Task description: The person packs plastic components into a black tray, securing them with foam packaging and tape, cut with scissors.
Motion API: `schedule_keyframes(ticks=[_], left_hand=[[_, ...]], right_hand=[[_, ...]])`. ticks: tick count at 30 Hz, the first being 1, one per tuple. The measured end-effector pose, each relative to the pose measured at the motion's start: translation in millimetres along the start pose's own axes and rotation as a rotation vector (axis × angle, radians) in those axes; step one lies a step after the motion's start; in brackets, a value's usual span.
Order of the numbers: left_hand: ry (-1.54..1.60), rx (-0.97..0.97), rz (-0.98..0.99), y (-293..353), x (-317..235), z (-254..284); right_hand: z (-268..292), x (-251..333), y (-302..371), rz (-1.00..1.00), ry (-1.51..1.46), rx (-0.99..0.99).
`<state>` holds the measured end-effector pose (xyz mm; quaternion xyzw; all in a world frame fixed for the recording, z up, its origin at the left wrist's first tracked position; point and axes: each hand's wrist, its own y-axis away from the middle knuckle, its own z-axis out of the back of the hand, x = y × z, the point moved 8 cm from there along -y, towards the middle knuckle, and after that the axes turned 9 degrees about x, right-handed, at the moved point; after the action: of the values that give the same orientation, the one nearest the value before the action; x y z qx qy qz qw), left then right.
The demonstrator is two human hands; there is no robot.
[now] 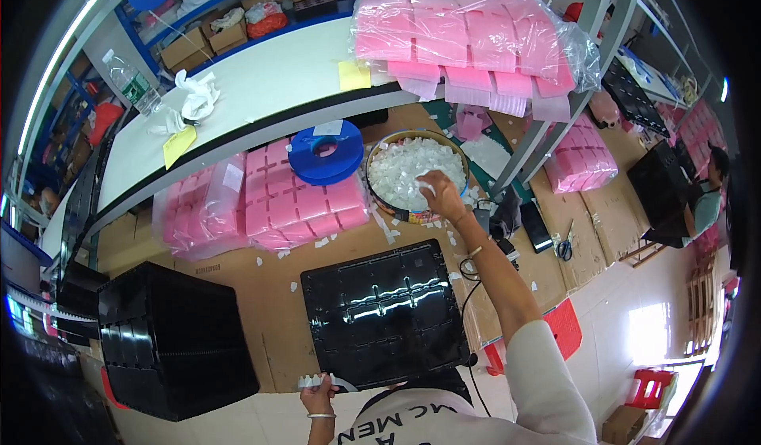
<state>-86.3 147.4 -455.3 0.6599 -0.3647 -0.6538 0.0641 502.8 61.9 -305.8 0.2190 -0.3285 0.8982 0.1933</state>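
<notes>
My right hand (pixel 442 194) reaches over a round tin (pixel 372 194) heaped with small translucent white pieces (pixel 412 163). Its fingers are curled together at the pile, and what they pinch is too small to make out. Low in the view, my left hand (pixel 318 397) is closed on a pale strip with a row of small bumps (pixel 314 381), beside the near edge of a glossy black tray (pixel 384 318). That tray lies flat on the cardboard-covered table (pixel 277 326) in front of me.
A stack of black trays (pixel 174 342) stands left. Behind are pink wrapped bundles (pixel 305 199) and a blue reel (pixel 326 152), under a white shelf (pixel 261 72). Right of the tin lie a phone (pixel 536 227), scissors (pixel 565 247) and a cable (pixel 468 310). Someone sits far right.
</notes>
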Motion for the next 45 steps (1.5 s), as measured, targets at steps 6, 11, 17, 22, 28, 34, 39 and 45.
schedule_keyframes(ticks=[6,11,17,22,28,34,39,45], left_hand=[[0.057,-0.110,-0.166,6,-35,31],[-0.199,-0.157,-0.403,-11,-154,64],[-0.345,-0.092,-0.775,-21,-331,32],[-0.411,-0.073,-1.065,-54,-404,-3],[-0.185,0.016,-0.761,-199,-320,-6],[0.160,-0.241,-0.075,-285,-168,63],[0.189,-0.027,-0.045,-307,-192,32],[0.265,-0.022,-0.063,-343,-185,32]], right_hand=[[0,-55,-10,-0.495,0.148,-0.062],[-18,-63,5,-0.398,0.064,-0.174],[-43,-36,3,-0.530,-0.027,-0.038],[-37,-17,-1,-0.338,0.025,-0.163],[-63,-6,-4,-0.293,-0.160,0.024],[-124,36,-34,-0.298,-0.430,0.046],[-191,-3,-73,-0.844,-0.965,0.011],[-206,-75,-113,-0.984,-0.256,-0.018]])
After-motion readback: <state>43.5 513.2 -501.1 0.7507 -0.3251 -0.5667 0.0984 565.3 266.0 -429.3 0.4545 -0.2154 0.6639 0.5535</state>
